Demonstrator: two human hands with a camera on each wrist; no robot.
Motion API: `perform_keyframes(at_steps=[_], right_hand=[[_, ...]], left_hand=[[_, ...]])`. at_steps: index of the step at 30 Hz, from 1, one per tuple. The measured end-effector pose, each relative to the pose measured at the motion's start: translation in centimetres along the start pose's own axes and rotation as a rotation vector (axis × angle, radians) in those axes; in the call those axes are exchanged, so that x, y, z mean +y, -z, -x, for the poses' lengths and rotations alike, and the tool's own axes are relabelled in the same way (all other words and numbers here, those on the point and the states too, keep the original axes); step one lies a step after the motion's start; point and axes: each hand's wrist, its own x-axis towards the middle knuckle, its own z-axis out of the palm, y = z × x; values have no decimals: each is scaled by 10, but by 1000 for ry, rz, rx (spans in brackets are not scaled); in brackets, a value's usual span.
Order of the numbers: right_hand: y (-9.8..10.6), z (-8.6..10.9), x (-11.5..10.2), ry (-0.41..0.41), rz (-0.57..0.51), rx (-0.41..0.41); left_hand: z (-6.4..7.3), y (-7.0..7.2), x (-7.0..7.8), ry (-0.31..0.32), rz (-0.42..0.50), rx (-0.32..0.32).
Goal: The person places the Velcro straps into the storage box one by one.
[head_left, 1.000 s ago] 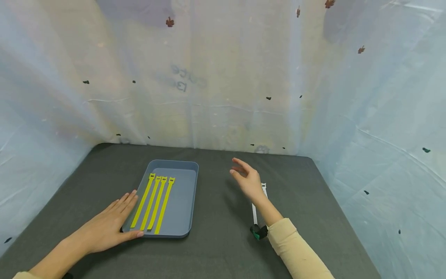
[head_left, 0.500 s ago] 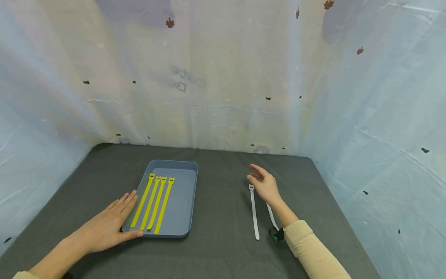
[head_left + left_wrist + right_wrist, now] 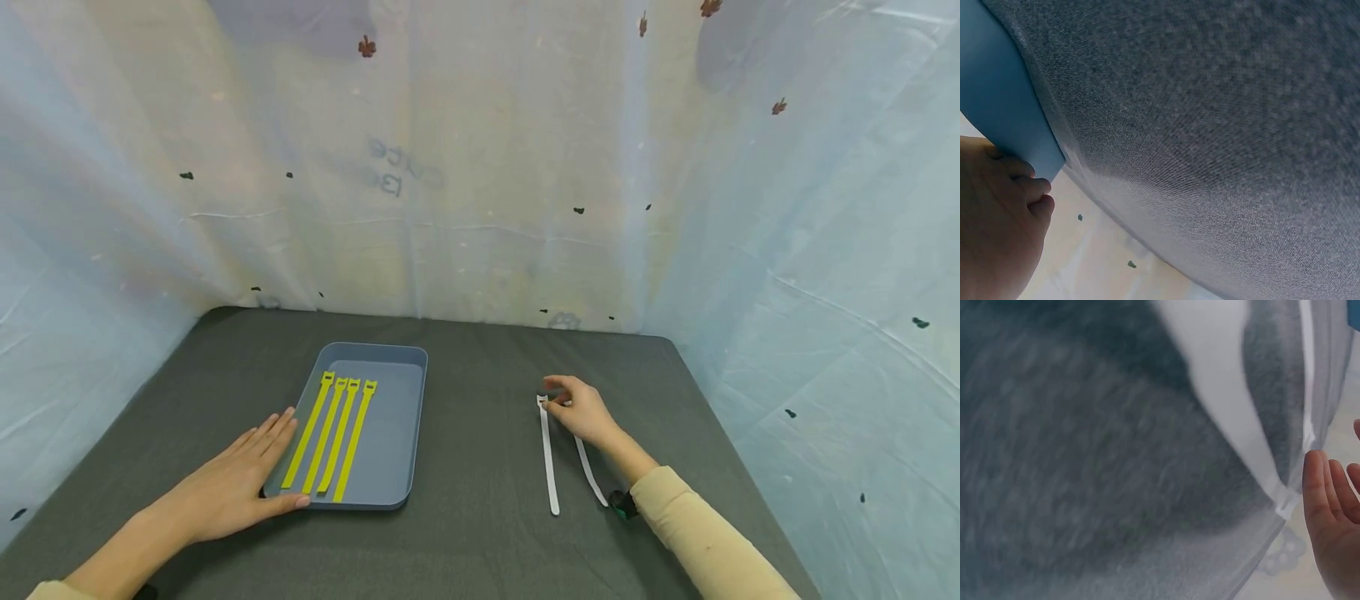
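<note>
Tray (image 3: 393, 467), shallow and blue-grey, sits on the left part of a table (image 3: 480, 467) covered in dark grey cloth. Four yellow straps (image 3: 338, 437) lie in it side by side, slotted heads toward the far end, the fourth set slightly apart from the other three. The left hand (image 3: 232, 483) rests against the tray's left side, its fingers straight and close together, its thumb spread away along the near rim.

Well to the right of the tray, two white straps lie on the cloth: a straight one (image 3: 548, 457) nearer the tray, and a curved one (image 3: 588, 472) beside it, partly hidden under the right hand (image 3: 585, 410). That hand is loosely bent, thumb and forefinger apart at the head of the straight strap; whether the thumb actually touches it I cannot tell, as the head view is small there and the right wrist view is blurred.

A black and green band (image 3: 621, 505) shows at the cuff of a beige sleeve (image 3: 708, 533). Behind the table hangs a pale sheet (image 3: 480, 242) with scattered leaf marks.
</note>
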Motion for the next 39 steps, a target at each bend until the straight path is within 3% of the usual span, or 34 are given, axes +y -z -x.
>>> perform_keyframes(at_steps=[10,20,30,39], right_hand=[[5,-3,5,25,110,-121],[5,-7,5,-5,170,-198],[5,-9,7,-41,240,-187],[3,-8,7,-89,203,-154]], left_hand=[[0,-1,-1,4,-1,0],[-1,0,0,1,-4,3],[-1,1,0,8,-11,0],[-1,0,-1,18,-7,-5]])
